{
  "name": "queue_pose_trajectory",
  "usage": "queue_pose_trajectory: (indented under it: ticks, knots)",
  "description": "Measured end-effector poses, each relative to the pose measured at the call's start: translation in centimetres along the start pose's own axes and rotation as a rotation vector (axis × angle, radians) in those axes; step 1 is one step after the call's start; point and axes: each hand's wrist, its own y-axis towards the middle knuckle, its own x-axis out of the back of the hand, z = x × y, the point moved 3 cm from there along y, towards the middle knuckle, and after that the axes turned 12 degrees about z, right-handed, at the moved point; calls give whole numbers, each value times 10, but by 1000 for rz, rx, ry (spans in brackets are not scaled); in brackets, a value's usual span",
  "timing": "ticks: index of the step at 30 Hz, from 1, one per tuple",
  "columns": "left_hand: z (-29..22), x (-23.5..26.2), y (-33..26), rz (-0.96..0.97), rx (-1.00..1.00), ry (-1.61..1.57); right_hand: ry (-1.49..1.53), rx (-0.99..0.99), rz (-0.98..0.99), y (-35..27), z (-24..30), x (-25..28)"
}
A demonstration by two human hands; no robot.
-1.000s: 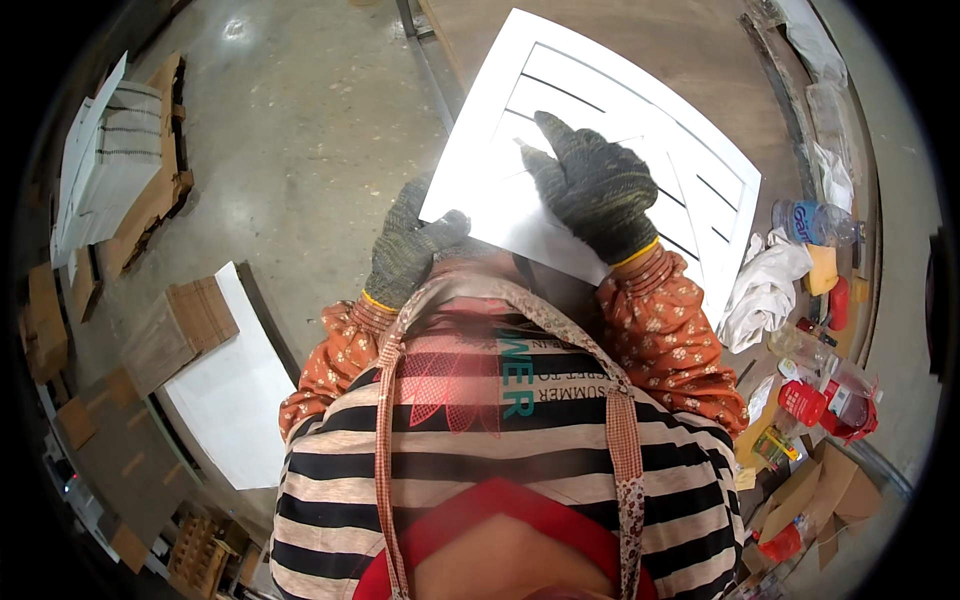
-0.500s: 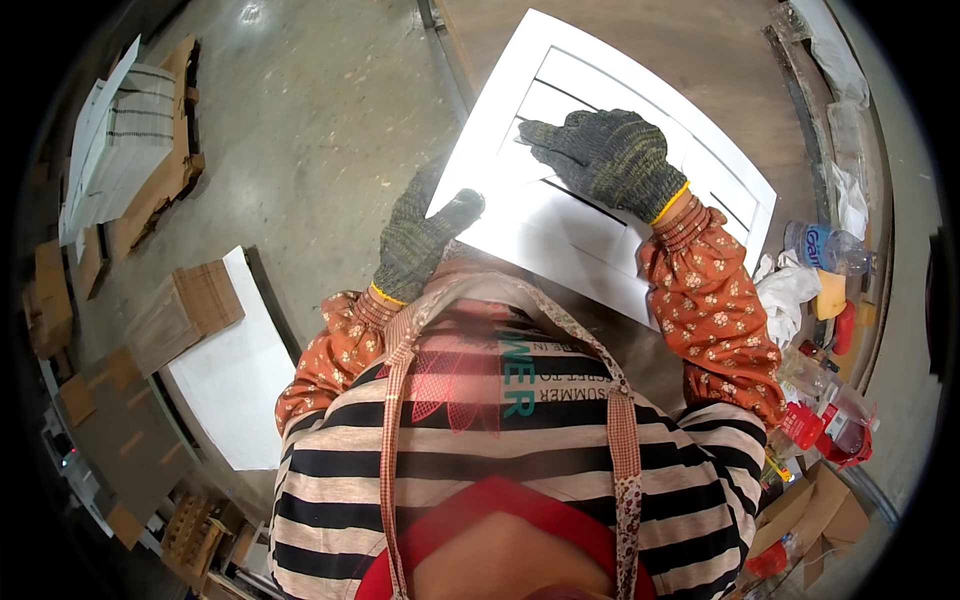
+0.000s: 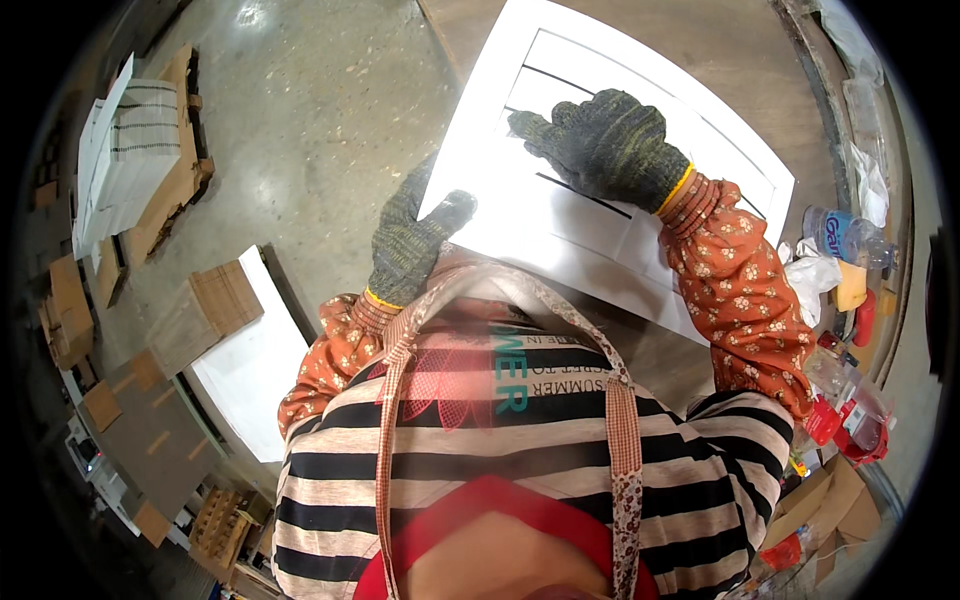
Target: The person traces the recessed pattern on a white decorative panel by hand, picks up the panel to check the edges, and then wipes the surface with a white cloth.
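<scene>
Gripping the near edge of a white slatted rectangular panel (image 3: 560, 215), the gloved left hand (image 3: 405, 245) holds it; the gloved right hand (image 3: 600, 145) lies spread flat on its slats.

We see a smooth, matt white slatted panel (image 3: 640, 235), coarse knitted cloth gloves (image 3: 605, 145), and a dull wooden counter (image 3: 700, 40).

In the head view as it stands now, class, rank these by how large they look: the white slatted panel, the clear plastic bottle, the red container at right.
1. White slatted panel, by far the largest.
2. Clear plastic bottle and red container: they look about alike, and fisheye bending at the rim makes ranking them unsure.
</scene>
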Motion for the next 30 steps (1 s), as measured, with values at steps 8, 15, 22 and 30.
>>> queue_pose_trajectory:
  ticks: [8, 15, 22, 30]
  knots:
    - [-4, -10, -2, -19, 18, -66, -20, 0, -62, 2, -4, -17]
    - [-6, -13, 2, 18, 47, -121, 67, 25, -61, -2, -11, -17]
    - [-11, -15, 2, 47, 103, -182, 301, -160, 113, -5, 2, 2]
    - [-7, -5, 5, 39, 51, -117, 123, -91, -286, -70, -33, 2]
